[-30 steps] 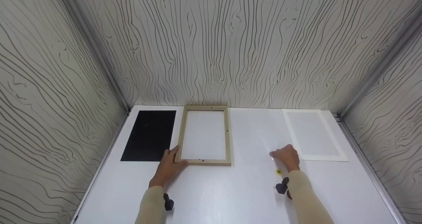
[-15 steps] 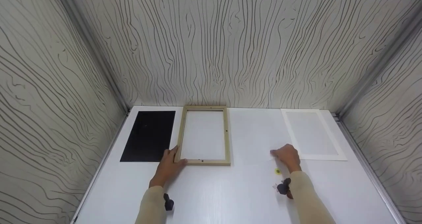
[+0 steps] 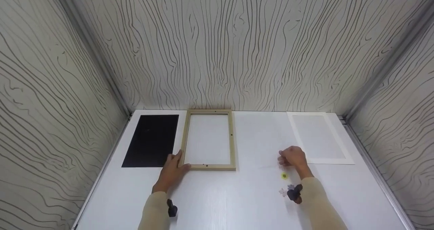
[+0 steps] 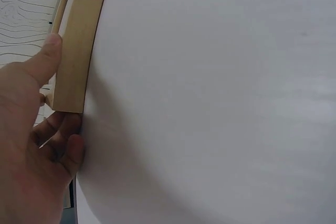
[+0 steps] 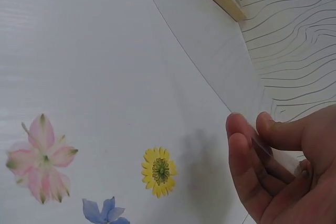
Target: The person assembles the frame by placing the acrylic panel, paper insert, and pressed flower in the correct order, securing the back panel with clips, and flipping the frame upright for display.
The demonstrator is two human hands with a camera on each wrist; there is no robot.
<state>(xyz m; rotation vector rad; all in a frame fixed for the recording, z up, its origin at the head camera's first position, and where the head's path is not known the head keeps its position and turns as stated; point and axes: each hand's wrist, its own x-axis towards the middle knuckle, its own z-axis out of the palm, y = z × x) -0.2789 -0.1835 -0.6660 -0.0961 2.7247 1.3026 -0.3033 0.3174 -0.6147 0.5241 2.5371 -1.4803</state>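
My left hand (image 3: 171,174) grips the near left corner of a light wooden picture frame (image 3: 232,145). In the left wrist view, the thumb lies on the wooden bar while the other fingers curl at the corner's end. To the right, my right hand (image 3: 293,158) pinches the near right corner of a clear sheet (image 5: 205,45), slightly raised from the table. The sheet is barely visible in the head view. Nearer than that hand lie a yellow flower (image 5: 159,172), a pink flower (image 5: 44,156) and a blue flower (image 5: 104,213), the last one cut off by the view's edge.
A black panel (image 3: 151,138) lies left of the frame. At the far right is a white mat (image 3: 337,138) with a greyish middle. Wood-patterned walls (image 3: 217,54) enclose the white table (image 3: 217,203) at the back and sides.
The right hand has turned and lifted a little, and its pinched sheet corner has risen from the table. The left hand stays at the frame's corner. The head view has shifted slightly.
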